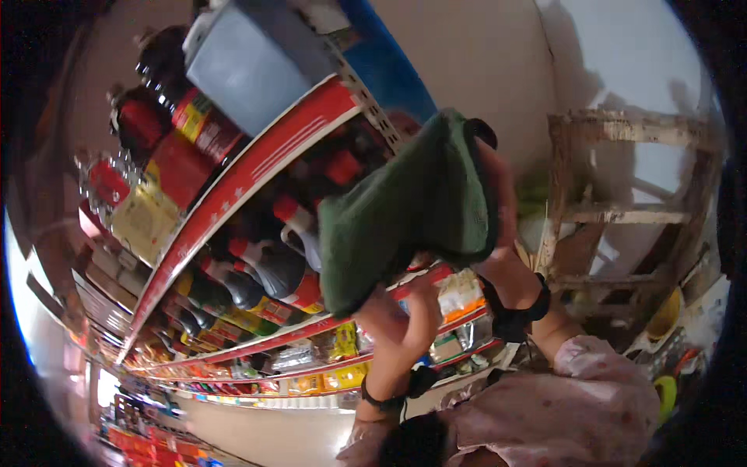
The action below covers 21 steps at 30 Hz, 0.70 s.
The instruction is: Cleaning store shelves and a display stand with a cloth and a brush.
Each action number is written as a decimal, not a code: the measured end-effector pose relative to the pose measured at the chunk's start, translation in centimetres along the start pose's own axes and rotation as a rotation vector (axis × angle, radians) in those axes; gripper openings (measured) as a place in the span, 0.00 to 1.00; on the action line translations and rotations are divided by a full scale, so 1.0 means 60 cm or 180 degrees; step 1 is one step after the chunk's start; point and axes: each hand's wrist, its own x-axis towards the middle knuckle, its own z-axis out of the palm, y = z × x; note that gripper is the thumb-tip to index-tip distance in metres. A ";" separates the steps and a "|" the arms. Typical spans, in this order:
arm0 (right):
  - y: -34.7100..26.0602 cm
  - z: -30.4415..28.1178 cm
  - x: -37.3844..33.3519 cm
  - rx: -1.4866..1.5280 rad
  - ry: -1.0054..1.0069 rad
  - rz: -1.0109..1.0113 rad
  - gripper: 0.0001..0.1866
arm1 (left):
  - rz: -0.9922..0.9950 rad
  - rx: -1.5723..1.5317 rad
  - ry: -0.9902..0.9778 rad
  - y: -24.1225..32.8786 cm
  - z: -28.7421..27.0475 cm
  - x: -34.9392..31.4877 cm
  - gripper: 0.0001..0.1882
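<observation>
A dark green cloth (389, 206) is stretched out between my two hands, raised before the shelf. My left hand (405, 319) grips its lower edge, with the fingers partly hidden behind the fabric. At the cloth's right end my right hand (504, 206) has hold of it, higher up than the left and blurred. Dark bands circle both my wrists. Just left of the cloth, bottles with red caps (284, 206) stand on the shelf below the red-edged top board (257, 171).
Large dark bottles (206, 124) and a grey-blue box (249, 66) stand on the top shelf. Lower shelves carry yellow packets (342, 377) and other packaged goods. A worn wooden ladder-like frame (622, 214) leans by the wall at right.
</observation>
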 end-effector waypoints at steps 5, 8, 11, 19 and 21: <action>-0.005 -0.017 0.006 -0.0769 -0.0325 -0.0202 0.33 | -0.0245 0.0337 0.0196 -0.031 -0.038 -0.023 0.22; 0.008 -0.027 0.011 -0.0671 -0.0542 -0.0235 0.30 | -0.0147 0.0681 0.0299 -0.046 -0.055 -0.025 0.23; 0.033 -0.015 0.013 -0.0518 -0.0611 -0.0176 0.30 | -0.0022 0.1032 0.0442 -0.057 -0.075 -0.026 0.24; 0.042 0.064 0.063 -0.0932 -0.0859 -0.0789 0.35 | 0.0410 0.1581 0.0633 -0.073 -0.072 -0.008 0.27; 0.045 0.070 0.066 -0.0812 -0.0832 -0.0876 0.35 | 0.0478 0.1711 0.0567 -0.071 -0.077 -0.012 0.28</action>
